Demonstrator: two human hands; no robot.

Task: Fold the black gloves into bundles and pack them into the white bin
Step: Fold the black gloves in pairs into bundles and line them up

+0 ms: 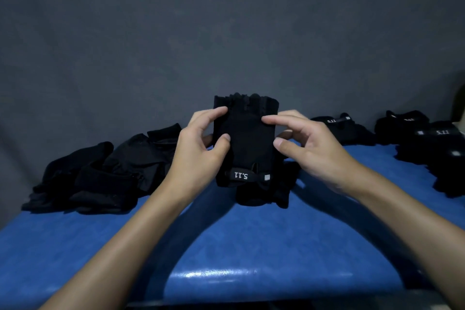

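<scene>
A loose heap of black fabric gloves (100,171) lies unsorted at the left of the blue-covered table (251,246). At centre, a person's left hand (201,148) grips the left edge of a black fingerless fabric glove (246,138), with thumb and forefinger curled onto its front face. The hand holds the glove upright above the table, cut finger ends uppermost. The glove's white-lettered wrist strap (241,175) sits at the bottom, its label upside down. Just below, a second dark glove (264,196) rests on the table; whether it is joined to the raised one cannot be told. The right hand (309,146) grips the opposite edge, forefinger laid on the front and thumb at the side. Further right, a folded black glove bundle (339,128) sits near the table's back edge. A larger cluster of black bundles (427,143) crowds the far right. The white bin is not in view.

The step in hand appears to be squaring the glove before the fold. Doing it well likely means keeping both edges level and bringing the finger end down toward the strap. The strap is best left outermost so it can close the bundle. The soft fabric would probably slump if either grip slackens. Judging by the heap, much of the task remains.
</scene>
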